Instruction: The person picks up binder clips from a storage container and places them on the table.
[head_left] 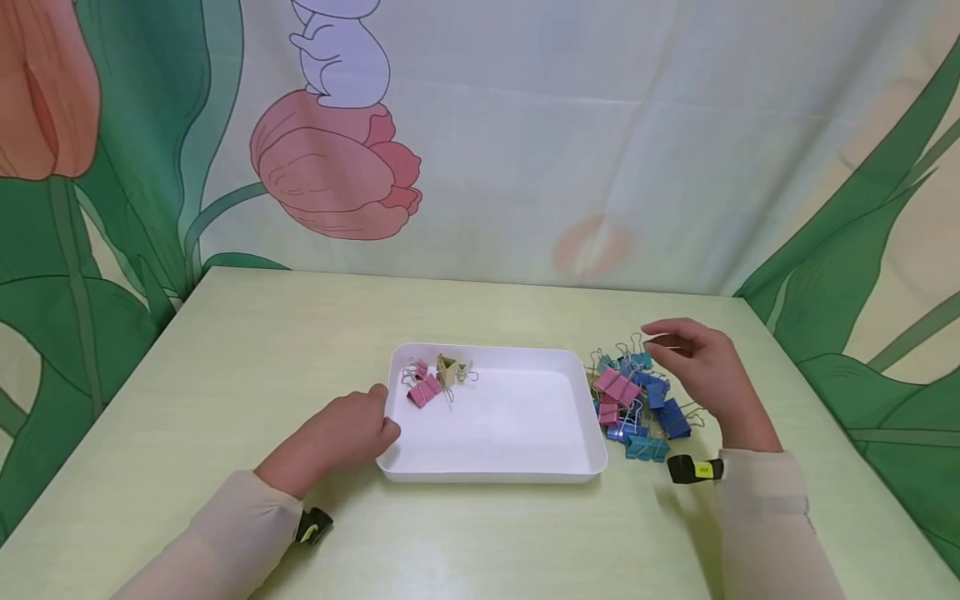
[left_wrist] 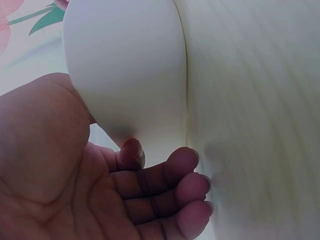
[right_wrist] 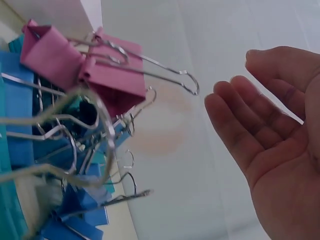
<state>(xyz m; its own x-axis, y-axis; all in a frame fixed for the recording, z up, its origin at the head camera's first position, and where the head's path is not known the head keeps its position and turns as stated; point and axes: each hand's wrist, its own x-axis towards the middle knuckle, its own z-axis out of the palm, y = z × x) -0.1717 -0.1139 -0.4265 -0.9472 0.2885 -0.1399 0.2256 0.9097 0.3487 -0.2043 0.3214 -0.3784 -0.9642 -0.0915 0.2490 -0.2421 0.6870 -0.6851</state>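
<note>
My left hand [head_left: 348, 429] grips the left rim of a white tray [head_left: 491, 477], its thumb over the edge. In the left wrist view several fingertips [left_wrist: 182, 161] curl beside the tray's outer wall [left_wrist: 135, 65]. Inside the tray, at its back left, lie pink binder clips [head_left: 424, 390] and gold binder clips [head_left: 447, 371]. Above the far right side of a heap of binder clips hovers my right hand [head_left: 701, 367], fingers loosely bent and nothing between them. On that heap are a pink binder clip [right_wrist: 112, 75], a blue one [head_left: 673, 418] and a teal one [head_left: 647, 448].
The heap sits against the tray's right side on a pale wooden-looking table [head_left: 480, 542]. Wire handles stick up and outward from it, some crossing one another. A curtain [head_left: 510, 167] printed with flowers hangs behind the table.
</note>
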